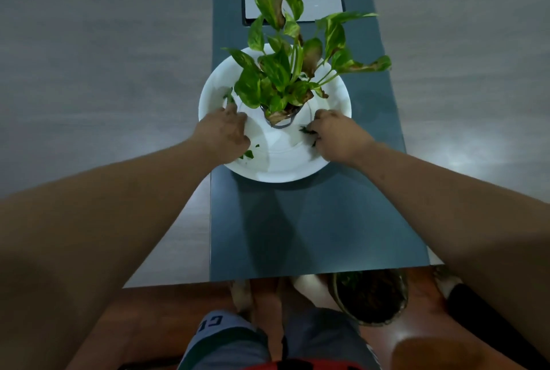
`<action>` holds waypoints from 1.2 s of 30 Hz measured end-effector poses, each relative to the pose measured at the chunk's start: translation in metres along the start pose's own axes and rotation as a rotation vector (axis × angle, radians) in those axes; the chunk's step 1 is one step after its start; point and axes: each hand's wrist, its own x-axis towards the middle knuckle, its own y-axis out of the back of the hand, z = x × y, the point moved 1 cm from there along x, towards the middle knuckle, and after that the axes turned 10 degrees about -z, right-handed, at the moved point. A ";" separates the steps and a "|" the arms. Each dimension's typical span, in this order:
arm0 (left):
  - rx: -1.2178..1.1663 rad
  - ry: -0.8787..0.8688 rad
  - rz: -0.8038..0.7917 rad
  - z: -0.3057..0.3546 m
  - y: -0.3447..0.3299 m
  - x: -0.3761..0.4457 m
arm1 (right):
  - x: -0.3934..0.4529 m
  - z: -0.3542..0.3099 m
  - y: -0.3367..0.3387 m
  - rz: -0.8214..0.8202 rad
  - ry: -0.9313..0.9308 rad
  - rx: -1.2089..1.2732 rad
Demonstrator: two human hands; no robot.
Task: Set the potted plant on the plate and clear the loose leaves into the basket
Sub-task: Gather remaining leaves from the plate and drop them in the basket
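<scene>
The potted plant (pixel 285 72), green with some browned leaves, stands in its small dark pot (pixel 279 122) on the white plate (pixel 276 167). Loose leaf bits (pixel 248 154) lie on the plate's near left, more loose leaf bits (pixel 306 131) on its right. My left hand (pixel 226 131) reaches over the plate's left side, fingers curled around green leaf scraps. My right hand (pixel 336 134) is on the plate's right side, fingertips pinching dark leaf bits. The basket (pixel 369 295) sits on the floor below the table's near edge, at the right.
The plate rests on a dark teal runner (pixel 312 221) along the grey table (pixel 104 87). A white rectangular panel (pixel 321 6) lies on the runner behind the plant. My legs and the wooden floor (pixel 148 310) show below the table edge.
</scene>
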 end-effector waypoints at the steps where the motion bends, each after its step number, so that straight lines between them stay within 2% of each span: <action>1: -0.006 -0.001 0.005 0.001 -0.004 -0.005 | -0.004 -0.003 0.000 -0.020 0.000 0.034; 3: -0.005 -0.018 0.065 0.004 -0.010 -0.011 | -0.007 -0.008 0.000 -0.017 -0.011 0.109; 6: 0.061 -0.042 0.210 0.002 -0.015 -0.014 | -0.004 -0.011 0.004 0.086 -0.073 0.169; 7: 0.066 -0.022 0.215 0.000 -0.016 -0.013 | -0.002 -0.012 0.004 0.077 -0.093 0.160; 11: 0.094 0.066 0.066 -0.006 -0.017 -0.008 | 0.002 -0.014 -0.002 -0.013 -0.106 0.100; 14: 0.152 0.053 0.090 0.000 -0.018 -0.013 | 0.003 -0.017 -0.009 0.005 -0.095 0.131; 20: -0.064 -0.073 0.010 0.019 -0.021 -0.016 | 0.001 -0.024 -0.010 0.035 -0.082 0.119; 25: -0.189 -0.122 0.041 0.022 -0.027 -0.013 | 0.004 -0.022 -0.007 0.081 -0.160 0.234; 30: -0.354 -0.042 0.062 0.014 -0.017 -0.012 | 0.003 -0.016 0.000 0.184 -0.246 0.464; 36: -0.500 0.051 0.130 0.006 -0.009 -0.016 | 0.000 -0.012 0.003 0.158 -0.207 0.374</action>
